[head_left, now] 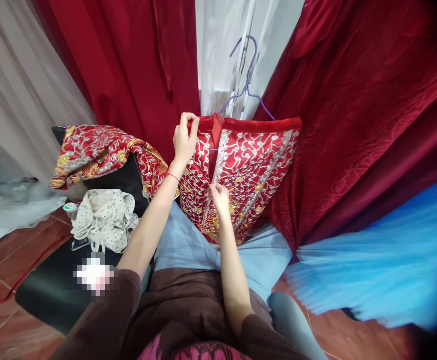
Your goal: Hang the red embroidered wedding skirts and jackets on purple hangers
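Observation:
A red skirt (258, 165) with silver and gold embroidery hangs in front of me from a purple wire hanger (247, 89). Its plain red waistband (263, 125) runs across the top, and a slit opens downward below a red fabric tie (217, 127). My left hand (185, 140), with a thin red string on the wrist, pinches the waistband's left end. Lower down, my right hand (218, 196) has thumb and fingers closed at the slit's edge. Whether it grips a zipper pull or just fabric is too small to tell.
Matching embroidered cloth (98, 155) drapes over a black chair (45, 285) at left, with a white dotted cloth bag (103, 217) on the seat. Red drapes (128, 60) hang behind. Blue tulle (346, 265) spreads at right, white tulle (11, 200) at far left.

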### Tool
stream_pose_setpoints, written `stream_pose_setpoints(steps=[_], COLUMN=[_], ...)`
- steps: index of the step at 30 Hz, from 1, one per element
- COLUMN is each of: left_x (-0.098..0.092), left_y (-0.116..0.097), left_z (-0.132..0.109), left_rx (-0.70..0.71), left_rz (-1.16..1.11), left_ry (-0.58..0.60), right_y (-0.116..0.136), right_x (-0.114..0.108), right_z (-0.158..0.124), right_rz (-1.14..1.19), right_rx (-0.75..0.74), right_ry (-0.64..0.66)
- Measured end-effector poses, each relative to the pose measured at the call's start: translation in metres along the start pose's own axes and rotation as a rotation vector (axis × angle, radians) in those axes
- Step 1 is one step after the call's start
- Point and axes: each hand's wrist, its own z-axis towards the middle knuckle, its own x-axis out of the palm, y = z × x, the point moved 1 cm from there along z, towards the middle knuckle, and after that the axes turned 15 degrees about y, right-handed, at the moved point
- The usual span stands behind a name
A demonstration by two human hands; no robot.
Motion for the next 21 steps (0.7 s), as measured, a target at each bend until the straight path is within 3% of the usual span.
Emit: stream_pose_setpoints(steps=[4, 6, 8, 9, 11, 13, 16, 21], left_x=[-0.007, -0.005, 0.005, 0.013, 0.034, 0.053, 0.066, 0.056], left_y=[-0.01, -0.016, -0.019, -0.019, -0.017, -0.017, -0.021, -0.028], left_z=[-0.025, -0.062, -0.111, -0.136, -0.178, -0.202, -0.204, -0.189], left_rx=[0.036, -0.014, -0.161, -0.235, -0.356, -0.433, -0.536, -0.597], left_rz=[0.017, 0.017, 0.001, -0.013, -0.101, -0.14, -0.04, 0.159], left_ry=[-0.024, -0.142, -0.256, -0.232, -0.01, 0.193, 0.307, 0.366], right_y=[0.003, 0.003, 0.004, 0.004, 0.006, 0.009, 0.015, 0.026], right_x=[-0.003, -0.003, -0.002, -0.001, -0.001, -0.005, -0.014, -0.024], right_z=[-0.005, -0.005, -0.006, -0.006, -0.007, -0.009, -0.014, -0.022], right_rz=[0.056, 0.107, 0.157, 0.177, 0.199, 0.194, 0.193, 0.186], right_rx=[-0.016, -0.006, 0.013, 0.024, 0.032, 0.029, 0.059, 0.131], right_ry=[0.067, 0.087, 0.097, 0.102, 0.118, 0.152, 0.235, 0.371])
